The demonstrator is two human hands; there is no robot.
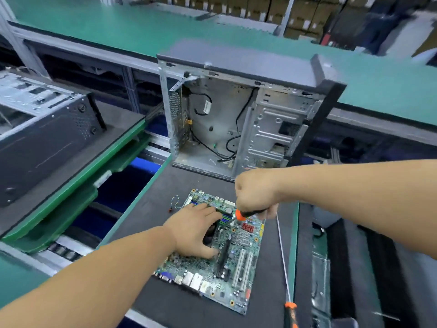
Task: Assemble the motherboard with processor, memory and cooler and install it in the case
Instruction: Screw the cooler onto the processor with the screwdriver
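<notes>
1. The motherboard (233, 263) lies flat on the dark desk (165, 299), just in front of the open case (238, 110), which stands upright.
2. The left hand (195, 230) rests on the board, fingers spread and fairly straight.
3. The right hand (255, 192) grips a screwdriver (248, 214) with an orange-and-black handle above the board's far edge.
4. A second screwdriver (285, 268) lies on the desk, right of the board.
5. Another case (45, 136) lies on the left.

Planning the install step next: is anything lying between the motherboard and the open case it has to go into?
Nothing visible on the dark mat between the motherboard and the case. Inside the case, loose black cables hang across the tray. The left hand rests on the board; the right hand holds a screwdriver.
</notes>
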